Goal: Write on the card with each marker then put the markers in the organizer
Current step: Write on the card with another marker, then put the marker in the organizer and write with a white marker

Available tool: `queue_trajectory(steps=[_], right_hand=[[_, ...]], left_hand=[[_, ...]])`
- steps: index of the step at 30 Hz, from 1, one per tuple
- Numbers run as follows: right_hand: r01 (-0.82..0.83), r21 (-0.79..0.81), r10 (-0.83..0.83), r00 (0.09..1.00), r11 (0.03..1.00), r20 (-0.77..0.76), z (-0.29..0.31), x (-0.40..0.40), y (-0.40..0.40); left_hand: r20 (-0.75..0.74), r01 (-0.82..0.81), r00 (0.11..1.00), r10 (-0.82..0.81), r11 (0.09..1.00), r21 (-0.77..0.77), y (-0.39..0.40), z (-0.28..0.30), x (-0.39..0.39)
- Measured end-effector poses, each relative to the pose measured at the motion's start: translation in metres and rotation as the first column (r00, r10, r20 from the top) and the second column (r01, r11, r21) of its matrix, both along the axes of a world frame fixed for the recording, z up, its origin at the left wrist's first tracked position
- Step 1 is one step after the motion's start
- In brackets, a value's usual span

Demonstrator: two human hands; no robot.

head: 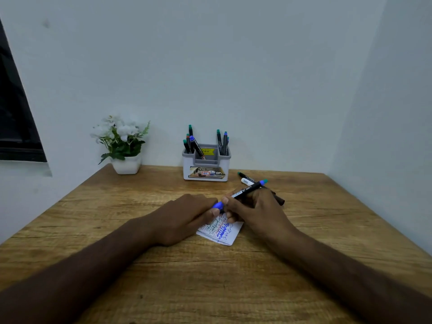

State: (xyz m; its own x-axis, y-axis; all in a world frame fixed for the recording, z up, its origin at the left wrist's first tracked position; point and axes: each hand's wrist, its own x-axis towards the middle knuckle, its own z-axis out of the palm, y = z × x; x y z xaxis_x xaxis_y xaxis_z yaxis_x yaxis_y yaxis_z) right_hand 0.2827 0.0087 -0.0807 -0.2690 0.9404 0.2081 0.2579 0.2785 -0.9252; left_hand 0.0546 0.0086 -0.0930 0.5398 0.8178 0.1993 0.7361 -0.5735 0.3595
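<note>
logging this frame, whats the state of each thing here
marker: held in right hand, off the card
blue cap: pinched by left hand at the marker's end
card: flat on table, covered in scribbles
organizer: upright, markers standing in it
loose markers: lying on table right of the organizer
plant pot: upright

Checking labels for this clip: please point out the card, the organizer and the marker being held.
card (pixel 225 232): head view, on its written face below the hands.
organizer (pixel 205 175): head view, on its white front wall.
marker (pixel 247 190): head view, on the black barrel above the right hand.
</note>
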Motion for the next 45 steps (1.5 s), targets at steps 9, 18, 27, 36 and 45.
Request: queue_trajectory(steps=[9,18,27,36,45], right_hand=[[0.154,0.129,-0.126,0.971,0.98,-0.204,0.016,0.011,0.008],[0.29,0.517,-0.308,0.95,0.805,-0.054,0.084,-0.011,0.085],[0.176,0.671,-0.347,0.929,0.72,0.129,0.102,-0.055,0.155],[0.272,0.621,-0.416,0.905,0.735,0.095,0.089,-0.061,0.168],[0.154,0.598,-0.398,0.867,0.786,0.3,0.065,-0.045,0.174]], left_hand=[[0.059,0.061,0.996,-0.061,0.998,-0.002,0.002,0.006,-0.007],[0.026,0.067,0.997,-0.067,0.998,0.011,0.005,0.003,-0.009],[0.036,0.063,0.997,-0.063,0.998,-0.003,0.01,-0.001,-0.012],[0.012,0.069,0.998,-0.069,0.998,0.003,0.012,-0.001,-0.011],[0.009,0.078,0.997,-0.078,0.997,0.019,0.015,-0.003,-0.012]])
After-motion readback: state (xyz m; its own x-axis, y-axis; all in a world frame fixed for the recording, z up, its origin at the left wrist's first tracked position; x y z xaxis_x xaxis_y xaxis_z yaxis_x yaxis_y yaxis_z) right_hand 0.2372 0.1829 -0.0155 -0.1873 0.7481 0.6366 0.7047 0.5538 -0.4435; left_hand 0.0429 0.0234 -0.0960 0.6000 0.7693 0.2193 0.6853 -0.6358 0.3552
